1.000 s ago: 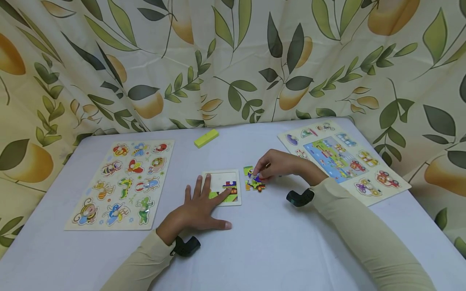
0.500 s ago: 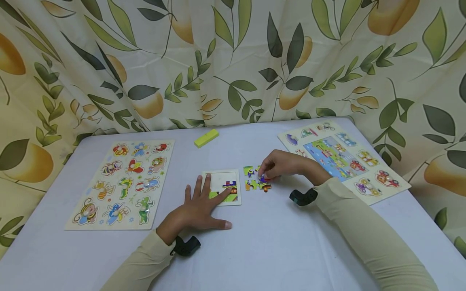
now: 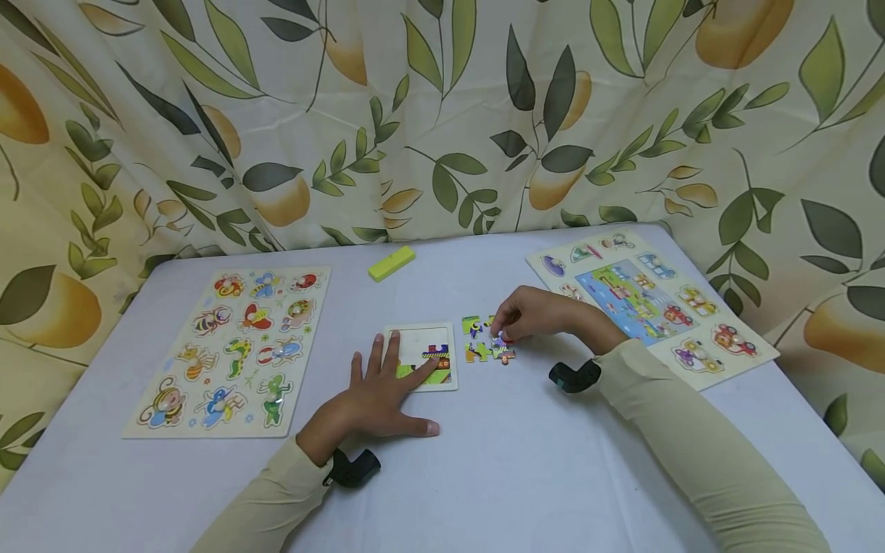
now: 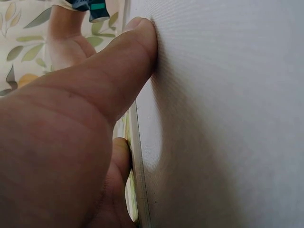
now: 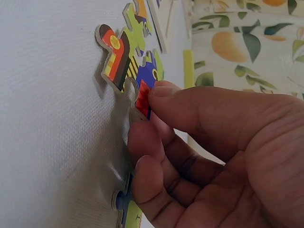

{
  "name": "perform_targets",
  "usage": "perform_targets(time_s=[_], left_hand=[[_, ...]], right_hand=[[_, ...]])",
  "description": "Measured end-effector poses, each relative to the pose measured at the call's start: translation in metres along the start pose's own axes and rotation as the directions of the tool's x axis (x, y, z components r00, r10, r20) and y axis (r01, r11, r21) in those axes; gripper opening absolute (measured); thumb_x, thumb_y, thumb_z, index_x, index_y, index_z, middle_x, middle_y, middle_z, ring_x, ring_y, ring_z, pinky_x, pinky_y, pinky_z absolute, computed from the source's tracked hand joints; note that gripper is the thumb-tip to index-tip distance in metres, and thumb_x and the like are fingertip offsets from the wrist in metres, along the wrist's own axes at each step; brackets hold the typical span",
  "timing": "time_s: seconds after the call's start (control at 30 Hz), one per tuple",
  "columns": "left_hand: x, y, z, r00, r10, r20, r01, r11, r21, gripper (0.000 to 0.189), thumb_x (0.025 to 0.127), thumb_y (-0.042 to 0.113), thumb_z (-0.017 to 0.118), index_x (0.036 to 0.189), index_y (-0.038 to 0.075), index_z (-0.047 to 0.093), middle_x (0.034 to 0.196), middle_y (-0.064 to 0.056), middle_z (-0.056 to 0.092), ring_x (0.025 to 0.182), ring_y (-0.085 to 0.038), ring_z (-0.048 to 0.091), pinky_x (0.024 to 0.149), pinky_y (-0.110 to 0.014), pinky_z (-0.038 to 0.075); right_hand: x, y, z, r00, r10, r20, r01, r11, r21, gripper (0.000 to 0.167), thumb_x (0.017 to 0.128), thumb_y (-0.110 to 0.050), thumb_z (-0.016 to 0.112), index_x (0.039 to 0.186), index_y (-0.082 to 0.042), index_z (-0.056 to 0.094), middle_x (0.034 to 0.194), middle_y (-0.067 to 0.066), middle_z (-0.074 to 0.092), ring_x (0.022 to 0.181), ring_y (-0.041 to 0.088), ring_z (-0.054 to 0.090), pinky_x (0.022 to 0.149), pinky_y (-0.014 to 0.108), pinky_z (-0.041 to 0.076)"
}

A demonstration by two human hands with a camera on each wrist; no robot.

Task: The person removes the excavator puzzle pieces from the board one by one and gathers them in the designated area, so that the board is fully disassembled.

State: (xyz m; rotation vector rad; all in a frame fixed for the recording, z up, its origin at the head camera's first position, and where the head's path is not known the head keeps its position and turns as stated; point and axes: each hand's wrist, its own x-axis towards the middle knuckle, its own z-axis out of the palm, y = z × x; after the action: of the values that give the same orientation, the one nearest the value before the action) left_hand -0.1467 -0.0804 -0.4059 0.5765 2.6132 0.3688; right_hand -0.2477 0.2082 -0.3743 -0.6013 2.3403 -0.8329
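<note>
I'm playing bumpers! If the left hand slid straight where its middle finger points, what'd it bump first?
Past the frame it touches, the left hand would probably meet the yellow block; depth's unclear.

A cream curtain spans 9 o'clock through 12 to 3, printed with orange fruit and green and grey leaves, gently folded towards 11. Below it, a table draped in pale cloth reaches down to 6; the light is soft, yellower around 9
</note>
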Motion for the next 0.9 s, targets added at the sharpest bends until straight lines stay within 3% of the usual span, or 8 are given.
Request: perform_targets(time_s=[0.43, 0.9], left_hand=[[0.0014, -0.0009, 0.0015, 1.0, 0.002, -0.002, -0.002, 1.0, 0.003, 0.094, 0.075, 0.07, 0.067, 0.154, 0.038, 0.026, 0.159, -0.019, -0.016, 0.141, -0.039, -0.024, 0.106, -0.066, -0.009], [0.0021, -0.0003, 0.0026, 1.0, 0.005, -0.019, -0.005, 1.0, -0.001, 0.096, 0.074, 0.069, 0.069, 0.154, 0.038, 0.026, 0.159, -0.02, -0.014, 0.141, -0.039, -0.024, 0.106, -0.066, -0.008]], right_hand=[[0.0001, 0.0013, -0.0017, 1.0, -0.023, -0.01, 0.023, 0.999, -0.028, 0.016, 0.089, 0.001, 0.062, 0.099, -0.003, 0.074, 0.083, 0.001, 0.066, 0.071, 0.015, 0.052, 0.062, 0.03, 0.044], [0.0031, 0.0007, -0.0012, 0.999, 0.028, -0.037, -0.029, 0.999, -0.04, 0.017, 0.088, 0.001, 0.063, 0.097, -0.006, 0.075, 0.088, 0.003, 0.066, 0.076, 0.018, 0.053, 0.065, 0.03, 0.045]])
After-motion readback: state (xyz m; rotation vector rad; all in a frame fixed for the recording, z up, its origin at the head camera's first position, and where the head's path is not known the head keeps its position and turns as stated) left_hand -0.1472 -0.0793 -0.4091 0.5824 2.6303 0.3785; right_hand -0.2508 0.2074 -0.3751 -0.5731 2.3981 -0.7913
